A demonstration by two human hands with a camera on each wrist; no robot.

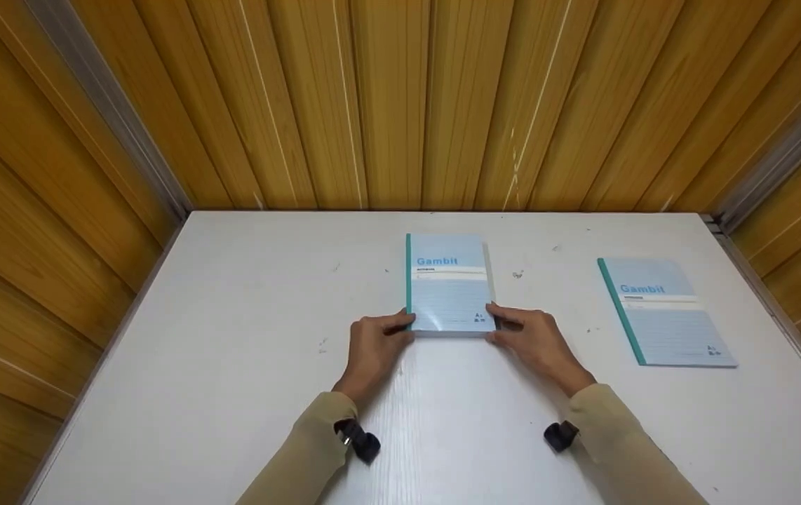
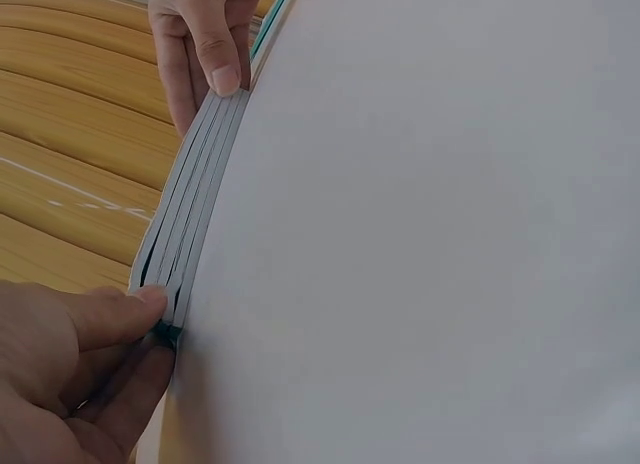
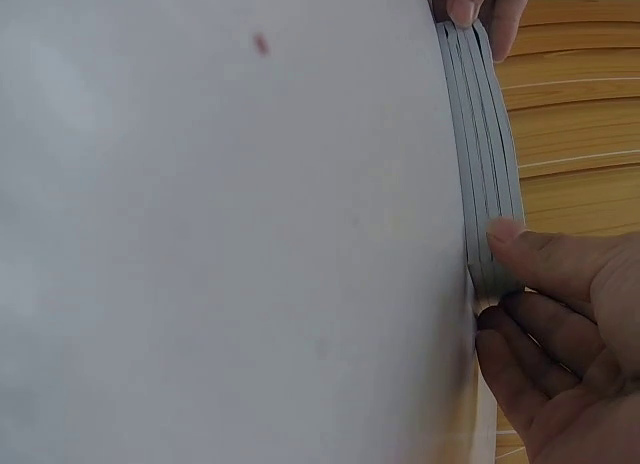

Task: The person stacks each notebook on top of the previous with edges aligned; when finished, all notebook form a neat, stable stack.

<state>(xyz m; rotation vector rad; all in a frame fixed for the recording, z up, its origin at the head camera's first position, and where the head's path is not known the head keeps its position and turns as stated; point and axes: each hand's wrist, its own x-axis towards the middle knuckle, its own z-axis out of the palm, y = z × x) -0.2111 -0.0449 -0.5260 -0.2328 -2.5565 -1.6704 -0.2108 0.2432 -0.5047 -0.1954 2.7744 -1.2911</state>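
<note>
A stack of several light-blue "Gambit" notebooks (image 1: 449,298) with green spines lies at the middle of the table. My left hand (image 1: 378,344) holds its near left corner, thumb on the near edge and fingers along the spine side. At the near right corner my right hand (image 1: 537,344) holds the stack the same way, its thumb against the page ends. Both wrist views show the layered edges of the stack (image 2: 192,199) (image 3: 485,144) between the two hands. The undersides of the notebooks are hidden.
Another "Gambit" notebook (image 1: 667,315) lies slightly turned at the right of the white table (image 1: 246,294). Yellow wood-look panels (image 1: 393,105) rise behind the table's far edge and at both sides. Black wrist cameras are strapped over both sleeves (image 1: 302,442).
</note>
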